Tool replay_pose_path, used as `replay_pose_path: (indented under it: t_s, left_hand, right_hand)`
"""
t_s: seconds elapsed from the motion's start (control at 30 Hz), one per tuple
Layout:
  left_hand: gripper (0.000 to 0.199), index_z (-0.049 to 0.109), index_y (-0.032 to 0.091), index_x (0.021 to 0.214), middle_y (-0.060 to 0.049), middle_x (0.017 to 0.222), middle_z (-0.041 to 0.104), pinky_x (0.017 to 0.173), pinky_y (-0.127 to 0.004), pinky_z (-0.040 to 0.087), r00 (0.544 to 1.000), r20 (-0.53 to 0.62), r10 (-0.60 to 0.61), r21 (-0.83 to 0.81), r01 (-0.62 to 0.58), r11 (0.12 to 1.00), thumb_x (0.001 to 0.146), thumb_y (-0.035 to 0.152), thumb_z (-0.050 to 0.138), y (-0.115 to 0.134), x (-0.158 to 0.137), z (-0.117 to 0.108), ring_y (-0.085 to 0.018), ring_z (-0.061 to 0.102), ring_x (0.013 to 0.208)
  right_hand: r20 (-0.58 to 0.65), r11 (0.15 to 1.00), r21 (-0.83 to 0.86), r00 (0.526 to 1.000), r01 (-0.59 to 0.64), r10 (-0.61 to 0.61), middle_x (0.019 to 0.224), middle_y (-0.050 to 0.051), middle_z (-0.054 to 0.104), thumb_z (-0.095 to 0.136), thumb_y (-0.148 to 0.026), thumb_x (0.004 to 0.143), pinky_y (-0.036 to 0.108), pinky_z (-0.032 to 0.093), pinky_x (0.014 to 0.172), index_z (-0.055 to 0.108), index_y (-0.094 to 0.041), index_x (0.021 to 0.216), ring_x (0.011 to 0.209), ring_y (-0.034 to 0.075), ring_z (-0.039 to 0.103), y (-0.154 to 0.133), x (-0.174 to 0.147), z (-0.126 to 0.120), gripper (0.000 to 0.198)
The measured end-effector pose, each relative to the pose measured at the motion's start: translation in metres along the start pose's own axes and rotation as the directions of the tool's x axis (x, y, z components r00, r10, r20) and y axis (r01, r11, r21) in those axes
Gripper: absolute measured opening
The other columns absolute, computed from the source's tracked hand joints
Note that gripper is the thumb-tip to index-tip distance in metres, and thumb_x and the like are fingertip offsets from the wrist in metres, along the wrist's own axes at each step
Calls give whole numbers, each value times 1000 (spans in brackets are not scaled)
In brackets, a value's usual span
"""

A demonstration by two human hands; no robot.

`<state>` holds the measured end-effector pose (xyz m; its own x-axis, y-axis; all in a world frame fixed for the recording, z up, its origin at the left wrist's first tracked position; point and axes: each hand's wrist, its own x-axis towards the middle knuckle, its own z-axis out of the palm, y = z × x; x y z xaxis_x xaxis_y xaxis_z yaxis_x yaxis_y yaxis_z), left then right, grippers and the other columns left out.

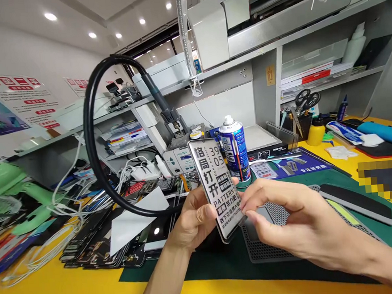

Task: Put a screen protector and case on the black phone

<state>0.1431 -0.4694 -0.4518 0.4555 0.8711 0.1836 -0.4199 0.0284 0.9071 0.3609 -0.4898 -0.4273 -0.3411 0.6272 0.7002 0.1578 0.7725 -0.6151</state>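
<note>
A flat, rounded-corner smartphone (221,190) with a glossy face and thin metallic rim is held upright, slightly tilted, above the near middle of the counter (101,285). Its left edge is gripped by the left hand (196,218), thumb laid on the front. The right hand (288,221) is brought to the lower right edge, thumb and forefinger nearly together; whether anything is pinched there cannot be told. Just beyond the smartphone, a cylindrical blue spray can (234,148) with a white top is noted. To the left, thin dark phone panels (89,250) are stacked, partly covered by a smooth white sheet (131,225); a black flexible tube (92,127) is arched over them.

On the screen, "39", "05", "PATTERN" and bold "格局打开" are read.

The yellow counter is partly covered by a green mat (225,270), on which a perforated grey pad (267,251) is placed, right of the smartphone. Grey shelving (262,88) is seen at the far side; red-headed notices (20,87) are fixed to the white wall, far left.
</note>
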Motion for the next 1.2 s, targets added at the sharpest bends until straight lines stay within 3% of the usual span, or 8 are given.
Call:
replay_pose_path:
  t_s: [0.2,0.37,0.57,0.7,0.8,0.9,1.2]
  left_hand:
    - [69,70,19,131,-17,150,60,111,-60,48,987,157,-38,-29,43,999,74,54,84,-3,1,-6,-46,57,135]
    - [78,68,17,135,-19,153,57,115,-64,42,980,185,-77,-59,90,994,69,57,84,-8,1,-10,-49,50,140]
    - [87,62,15,141,-21,155,54,114,-68,39,961,262,-93,-121,128,984,66,52,84,-10,0,-12,-52,49,141]
    - [84,63,15,140,-22,148,60,107,-67,45,942,316,-116,-122,162,979,66,51,82,-7,0,-10,-51,57,133]
    - [83,65,12,138,-20,127,72,107,-57,48,921,357,-159,-135,219,966,65,49,83,-4,0,-9,-42,66,123]
    - [84,63,11,139,-19,119,75,107,-50,48,897,411,-165,-167,252,953,66,46,84,-4,1,-10,-36,71,114]
    - [86,63,7,138,-22,119,74,107,-51,49,903,405,-141,-161,222,962,64,47,84,-8,0,-9,-35,72,110]
  right_hand:
    - [51,962,185,980,-201,195,76,-1,73,70,-19,84,19,52,63,70,-23,71,68,11,66,-2,0,-3,13]
    - [159,849,386,933,-361,324,76,1,72,73,-35,90,23,55,66,72,-23,73,70,14,65,0,-1,-7,20]
    - [226,721,529,893,-449,390,76,5,73,75,-47,90,28,59,69,71,-22,69,71,18,70,2,0,-16,33]
    - [161,723,548,901,-421,403,75,5,72,76,-47,88,32,62,69,74,-23,68,65,18,70,10,1,-27,32]
    - [77,749,530,903,-397,423,76,5,71,80,-50,83,31,61,63,74,-22,66,60,18,69,15,1,-35,33]
    - [-9,743,555,891,-374,455,74,6,70,85,-50,77,31,60,57,73,-23,62,57,19,68,17,1,-41,33]
    - [-188,651,631,731,-422,656,82,15,73,97,-58,50,40,64,60,75,-22,57,63,28,71,21,1,-67,42]
